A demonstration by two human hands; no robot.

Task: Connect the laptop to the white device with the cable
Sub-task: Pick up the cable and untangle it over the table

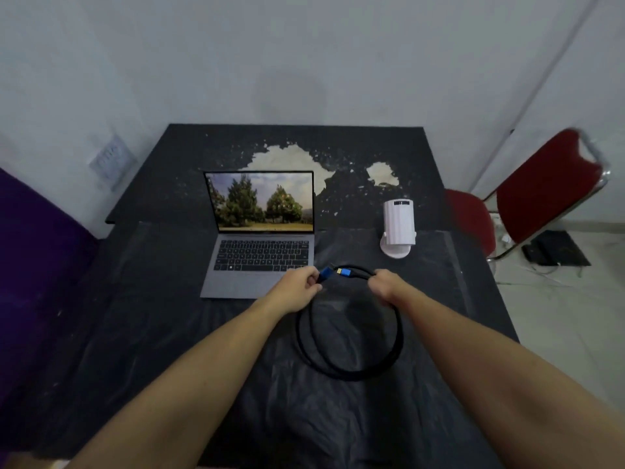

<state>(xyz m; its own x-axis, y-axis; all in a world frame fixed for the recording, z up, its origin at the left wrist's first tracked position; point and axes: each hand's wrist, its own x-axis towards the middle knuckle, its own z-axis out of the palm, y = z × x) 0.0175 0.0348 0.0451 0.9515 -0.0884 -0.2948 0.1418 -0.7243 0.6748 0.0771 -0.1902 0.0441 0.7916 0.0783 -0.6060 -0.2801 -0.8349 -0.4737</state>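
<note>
— Where's the cable [351, 370] relative to the hands?

— Strung between them, coiled in a black loop. Pinched in the left hand [299, 289] just behind one blue plug [326, 274], fingers closed on it. Gripped in the right hand [384, 286] at the top of the coil, fist shut around the strands. Second blue plug [345, 272] (gold-tipped) sitting free between the two hands, close to the first.

— And the rest of the loop?

— Hanging below the wrists, possibly resting on the black-covered table [169, 333]; hard to judge from this angle.

— Laptop and white device?

— Open laptop [262, 252] just beyond the left hand, screen lit with trees. White device [398, 228] upright on its round base, beyond the right hand, apart from the laptop.

— Anything hidden or unclear?

— Laptop's side ports out of sight. Right fingertips tucked under the fist. Device's top markings too small to read.
</note>
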